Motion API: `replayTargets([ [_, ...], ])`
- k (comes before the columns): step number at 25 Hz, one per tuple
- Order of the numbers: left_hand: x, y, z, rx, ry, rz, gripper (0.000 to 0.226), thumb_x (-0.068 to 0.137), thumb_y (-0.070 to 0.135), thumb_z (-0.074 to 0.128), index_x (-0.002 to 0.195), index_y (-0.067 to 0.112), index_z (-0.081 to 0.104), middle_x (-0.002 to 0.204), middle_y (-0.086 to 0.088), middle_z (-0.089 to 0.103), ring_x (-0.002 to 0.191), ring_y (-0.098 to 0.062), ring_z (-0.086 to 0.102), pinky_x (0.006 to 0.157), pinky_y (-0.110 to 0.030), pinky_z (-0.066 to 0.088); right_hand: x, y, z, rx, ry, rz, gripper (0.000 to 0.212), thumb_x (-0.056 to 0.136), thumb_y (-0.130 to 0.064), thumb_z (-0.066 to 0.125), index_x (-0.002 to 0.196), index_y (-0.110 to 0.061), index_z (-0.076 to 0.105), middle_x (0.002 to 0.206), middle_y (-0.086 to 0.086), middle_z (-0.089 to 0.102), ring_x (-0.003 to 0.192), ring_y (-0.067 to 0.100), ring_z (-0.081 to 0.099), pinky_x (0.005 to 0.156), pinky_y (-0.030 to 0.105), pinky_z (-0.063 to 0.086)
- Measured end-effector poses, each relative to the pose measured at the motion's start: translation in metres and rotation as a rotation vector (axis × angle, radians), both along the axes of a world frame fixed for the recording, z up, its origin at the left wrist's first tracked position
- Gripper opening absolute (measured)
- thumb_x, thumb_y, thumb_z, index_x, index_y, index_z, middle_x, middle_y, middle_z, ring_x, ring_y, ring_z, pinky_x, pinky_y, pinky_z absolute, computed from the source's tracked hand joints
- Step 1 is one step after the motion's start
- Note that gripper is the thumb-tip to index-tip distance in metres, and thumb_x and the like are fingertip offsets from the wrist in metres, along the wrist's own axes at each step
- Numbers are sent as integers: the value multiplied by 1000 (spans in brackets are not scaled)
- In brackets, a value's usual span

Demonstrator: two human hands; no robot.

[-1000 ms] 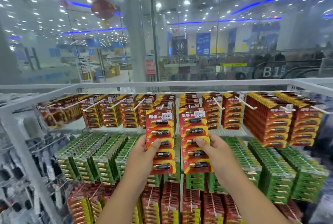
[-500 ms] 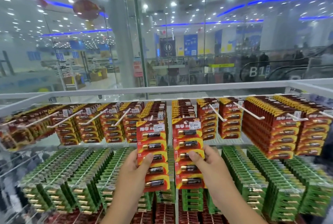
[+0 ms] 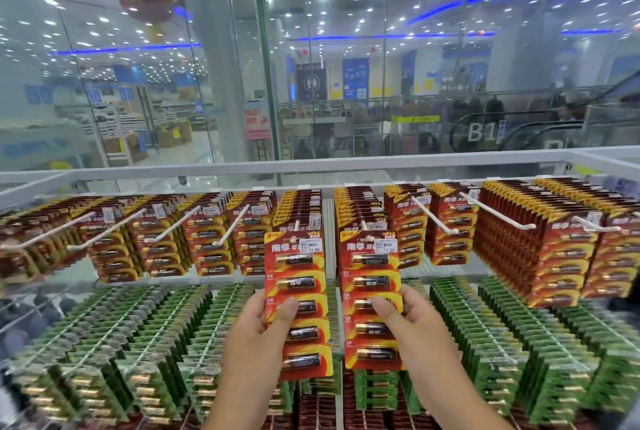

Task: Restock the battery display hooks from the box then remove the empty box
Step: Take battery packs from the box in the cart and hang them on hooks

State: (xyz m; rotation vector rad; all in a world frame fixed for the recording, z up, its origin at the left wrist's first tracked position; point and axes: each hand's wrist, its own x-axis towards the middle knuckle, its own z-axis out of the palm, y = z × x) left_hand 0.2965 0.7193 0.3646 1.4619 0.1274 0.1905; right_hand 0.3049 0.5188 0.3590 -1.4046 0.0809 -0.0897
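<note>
At hooks (image 3: 435,216): flat glossy battery cards (image 3: 298,305) (red/yellow).

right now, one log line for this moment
left hand: holds red pack | right hand: holds red pack | both at top-row hooks

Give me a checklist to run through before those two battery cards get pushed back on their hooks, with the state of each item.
1. Left hand has a firm hold on the left battery card: ok, thumb across the front, fingers behind.
2. Right hand has a firm hold on the right battery card: ok, same grip.
3. Cards upright, price stickers at the top: ok.
4. Hang holes threaded on the hook tips: cannot tell, the tips sit right at the card tops.
5. Matching stock behind: ok, the top row holds the same red cards.
6. Room left on those two hooks: cannot tell, the held cards cover them.
</note>
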Motion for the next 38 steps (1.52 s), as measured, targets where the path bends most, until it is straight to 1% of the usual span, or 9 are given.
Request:
replayTargets([
  [3,16,5,-6,14,21,10,14,100,31,66,114,34,68,97,6,82,84,-21,80,75,-48,65,11,4,-1,-4,-7,-36,15,100,-25,68,114,-26,68,99,-5,81,88,17,79,76,42,64],
  [7,46,9,-7,55,40,19,14,99,29,70,112,31,68,100,3,81,83,-25,80,66,-49,66,37,2,-5,-106,-19,-151,11,96,-29,73,107,-26,74,94,-12,80,88,10,77,83,40,63],
  [10,73,12,-18,209,-2,54,16,95,38,74,109,33,68,105,8,79,93,-20,77,79,-49,64,57,0,-14,-169,-27,-164,11,95,-30,74,102,-22,76,98,-11,79,102,16,73,88,35,58],
  [15,95,20,-30,446,-24,110,53,89,55,73,127,21,59,104,7,69,91,-11,65,72,-31,52,71,-1,-25,-229,-49,-192,44,90,-45,75,124,-23,56,117,-11,64,108,9,61,91,27,46],
  [19,91,31,-45,472,-5,57,60,88,55,75,134,22,57,125,5,65,107,-16,64,88,-39,57,66,-1,-32,-292,5,-240,54,89,-54,73,131,-23,59,127,-10,62,115,12,59,96,32,46],
  [26,43,21,-75,456,75,-156,66,89,59,71,145,31,48,140,13,52,110,-9,56,89,-33,47,-5,-6,-50,-300,110,-307,49,95,-51,69,138,-36,52,134,-17,55,125,9,54,106,34,43],
  [31,3,-43,-95,373,46,-414,52,92,51,71,136,31,51,129,14,57,100,3,59,70,-16,43,-79,-43,-86,-268,161,-433,44,95,-41,72,135,-32,56,133,-12,60,119,5,60,93,27,46],
  [35,-41,-118,-114,409,42,-557,50,92,41,76,134,23,57,128,6,62,93,3,62,65,-11,44,-153,-101,-125,-249,201,-593,30,87,-39,80,112,-37,64,121,-7,69,111,9,67,94,28,53],
  [38,-81,-188,-129,426,46,-632,40,91,31,78,125,21,60,120,1,66,86,1,62,63,-4,42,-217,-157,-147,-183,242,-720,28,87,-29,82,110,-27,67,114,-2,73,107,14,68,82,15,51],
])
